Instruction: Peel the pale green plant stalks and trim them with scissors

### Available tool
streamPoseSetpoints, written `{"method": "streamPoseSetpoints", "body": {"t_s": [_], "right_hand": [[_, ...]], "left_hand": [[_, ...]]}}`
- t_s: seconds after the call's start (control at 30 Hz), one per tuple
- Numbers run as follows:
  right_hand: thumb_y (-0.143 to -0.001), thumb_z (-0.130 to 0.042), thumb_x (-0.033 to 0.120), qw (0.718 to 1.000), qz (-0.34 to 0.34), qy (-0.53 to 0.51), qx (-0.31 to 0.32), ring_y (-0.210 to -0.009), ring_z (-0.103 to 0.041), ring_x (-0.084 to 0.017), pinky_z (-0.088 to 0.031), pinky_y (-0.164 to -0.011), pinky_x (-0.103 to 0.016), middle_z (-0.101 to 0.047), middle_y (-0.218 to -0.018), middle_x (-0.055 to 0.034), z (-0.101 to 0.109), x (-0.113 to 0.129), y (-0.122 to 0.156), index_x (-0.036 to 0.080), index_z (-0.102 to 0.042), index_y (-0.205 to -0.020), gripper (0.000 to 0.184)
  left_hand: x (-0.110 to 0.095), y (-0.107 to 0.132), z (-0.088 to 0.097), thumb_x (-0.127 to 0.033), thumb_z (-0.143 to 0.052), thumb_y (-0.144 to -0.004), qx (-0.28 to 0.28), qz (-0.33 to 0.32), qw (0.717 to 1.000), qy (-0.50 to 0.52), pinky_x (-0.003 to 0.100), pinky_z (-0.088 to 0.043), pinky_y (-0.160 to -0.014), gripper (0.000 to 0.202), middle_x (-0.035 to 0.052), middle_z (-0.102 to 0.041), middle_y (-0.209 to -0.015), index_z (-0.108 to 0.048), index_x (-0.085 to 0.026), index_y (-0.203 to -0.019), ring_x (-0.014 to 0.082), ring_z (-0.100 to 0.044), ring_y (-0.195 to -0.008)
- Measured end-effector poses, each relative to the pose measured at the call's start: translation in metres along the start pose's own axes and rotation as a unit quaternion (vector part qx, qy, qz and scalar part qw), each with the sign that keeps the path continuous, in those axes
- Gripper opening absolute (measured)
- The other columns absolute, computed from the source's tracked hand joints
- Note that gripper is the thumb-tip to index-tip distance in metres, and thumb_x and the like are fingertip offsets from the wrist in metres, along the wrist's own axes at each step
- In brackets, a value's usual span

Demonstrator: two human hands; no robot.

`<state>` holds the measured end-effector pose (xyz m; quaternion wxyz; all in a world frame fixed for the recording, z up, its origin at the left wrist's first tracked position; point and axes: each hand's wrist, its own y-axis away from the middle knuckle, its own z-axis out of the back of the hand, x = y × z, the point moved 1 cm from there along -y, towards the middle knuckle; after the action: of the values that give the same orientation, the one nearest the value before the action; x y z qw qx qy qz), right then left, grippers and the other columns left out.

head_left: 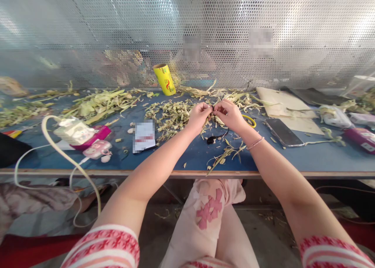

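Note:
Above a heap of dry, pale green plant scraps (172, 115), both hands meet with their fingertips pinched together. My left hand (200, 113) and my right hand (230, 112) hold a small dark thing (212, 108) between them; its kind is too small to tell. Below my right hand a thin black cord (222, 136) lies curved on the table, ending in a small black lump (211, 140). Whether the cord joins the held thing is hidden. Right beside my right wrist is a yellow ring-shaped piece (250, 122), partly covered.
A yellow tube (164, 79) leans at the perforated metal panel (216, 29). Phones lie left (146, 137) and right (284, 132), near brown paper (284, 104). Cables run from a pink-and-white device (88, 135) over the edge of the blue table (172, 164). Leaf piles (102, 104) stretch leftward.

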<state>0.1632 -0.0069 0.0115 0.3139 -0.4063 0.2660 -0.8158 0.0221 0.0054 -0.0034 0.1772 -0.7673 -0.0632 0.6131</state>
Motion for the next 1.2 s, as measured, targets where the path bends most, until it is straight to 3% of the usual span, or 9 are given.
{"method": "streamPoseSetpoints", "body": {"t_s": [0.13,0.33,0.6,0.9,1.2], "right_hand": [[-0.076,-0.060,0.021,1.000,-0.023,-0.009,0.001,-0.066,-0.047,-0.013,-0.041,-0.064,-0.029,-0.053,-0.078,-0.0018,0.000,0.001,-0.001,0.019,-0.057,-0.074,0.004],[-0.077,-0.055,0.020,1.000,-0.014,0.012,0.014,-0.069,-0.047,-0.014,-0.041,-0.066,-0.030,-0.053,-0.079,-0.0027,0.003,0.002,-0.002,0.019,-0.056,-0.075,0.003],[-0.081,-0.049,0.020,0.998,0.014,0.052,0.014,-0.072,-0.047,-0.016,-0.041,-0.071,-0.031,-0.052,-0.079,-0.0035,0.007,0.000,-0.002,0.021,-0.046,-0.078,0.005],[-0.079,-0.048,0.020,0.997,-0.004,0.060,-0.043,-0.065,-0.042,-0.013,-0.039,-0.066,-0.031,-0.046,-0.073,-0.0006,0.003,-0.005,-0.002,0.023,-0.037,-0.080,0.012],[-0.073,-0.049,0.014,0.992,-0.055,0.059,-0.099,-0.063,-0.042,-0.014,-0.038,-0.066,-0.032,-0.044,-0.066,0.0016,-0.002,0.003,-0.002,0.023,-0.035,-0.075,0.017]], "left_hand": [[0.001,0.001,0.000,-0.015,-0.059,-0.075,-0.004,-0.021,0.999,-0.025,0.020,-0.031,-0.047,0.021,-0.0067,-0.043,-0.050,-0.044,-0.019,-0.062,0.0049,-0.042,-0.046],[-0.002,0.002,-0.002,-0.019,-0.062,-0.076,0.002,0.039,0.999,0.012,0.019,-0.033,-0.048,0.023,-0.0055,-0.048,-0.055,-0.044,-0.018,-0.062,0.0046,-0.046,-0.048],[-0.002,0.001,-0.001,-0.021,-0.062,-0.075,-0.004,0.047,0.999,0.026,0.018,-0.037,-0.048,0.023,-0.0060,-0.046,-0.054,-0.043,-0.018,-0.062,0.0046,-0.047,-0.049],[-0.001,0.003,-0.003,-0.020,-0.061,-0.077,0.004,0.014,1.000,-0.015,0.019,-0.038,-0.050,0.021,-0.0042,-0.049,-0.056,-0.046,-0.018,-0.063,0.0052,-0.046,-0.051],[-0.009,0.010,-0.003,-0.021,-0.062,-0.075,0.002,-0.080,0.989,-0.127,0.021,-0.038,-0.055,0.019,0.0023,-0.063,-0.086,-0.047,-0.018,-0.063,0.0069,-0.051,-0.062]]}}
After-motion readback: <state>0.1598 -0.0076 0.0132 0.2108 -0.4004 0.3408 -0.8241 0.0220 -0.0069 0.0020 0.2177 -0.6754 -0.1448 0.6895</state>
